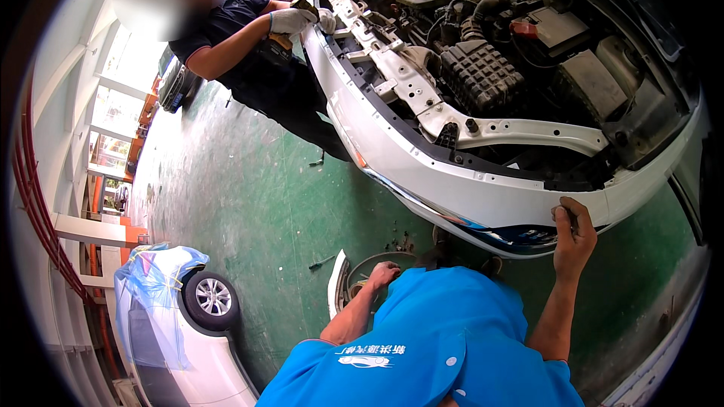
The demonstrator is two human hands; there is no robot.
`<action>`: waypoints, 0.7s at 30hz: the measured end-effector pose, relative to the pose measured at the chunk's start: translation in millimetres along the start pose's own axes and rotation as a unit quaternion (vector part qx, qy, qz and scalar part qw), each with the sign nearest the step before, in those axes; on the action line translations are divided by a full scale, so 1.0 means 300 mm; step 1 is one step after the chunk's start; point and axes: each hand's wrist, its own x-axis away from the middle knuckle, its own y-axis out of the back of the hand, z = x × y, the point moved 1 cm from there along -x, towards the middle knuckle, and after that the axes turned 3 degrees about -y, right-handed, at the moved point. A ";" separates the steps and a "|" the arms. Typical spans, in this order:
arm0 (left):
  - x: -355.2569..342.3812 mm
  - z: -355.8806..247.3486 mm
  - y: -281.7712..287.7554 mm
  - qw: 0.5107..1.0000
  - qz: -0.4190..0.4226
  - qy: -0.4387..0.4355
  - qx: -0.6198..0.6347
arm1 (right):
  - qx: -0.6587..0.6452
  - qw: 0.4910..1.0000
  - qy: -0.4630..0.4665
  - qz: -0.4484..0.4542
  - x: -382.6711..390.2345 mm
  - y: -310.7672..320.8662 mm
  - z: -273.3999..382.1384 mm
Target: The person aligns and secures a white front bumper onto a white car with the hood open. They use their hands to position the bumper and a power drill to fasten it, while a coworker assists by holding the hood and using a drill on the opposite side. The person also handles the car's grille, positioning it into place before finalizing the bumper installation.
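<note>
My right hand (575, 235) is raised in front of the white bumper (434, 181) of a car, close to its corner by the dark headlight area (520, 237). Its fingers are curled in, with thumb and fingertip close together. Whatever they may pinch is too small to name. Low at my left side, beside my blue shirt (452, 316), is my left hand (385, 274); its fingers are turned away and mostly hidden. On the floor past it lies a white curved trim piece (337, 285). The engine bay is uncovered, with a white front crossmember (422, 94) and a ribbed black box (481, 74).
Across the bumper stands a co-worker (256, 68) in dark clothes, whose gloved hand (292, 21) is at the car's front edge with a power tool. Small parts (400, 244) and a tool (321, 263) lie on the green floor (249, 196). A white car (188, 365) partly wrapped in plastic is at lower left.
</note>
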 end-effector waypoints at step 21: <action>0.035 -0.210 0.075 0.971 -0.091 0.194 -0.105 | -0.008 1.000 -0.004 -0.012 -0.002 0.004 -0.029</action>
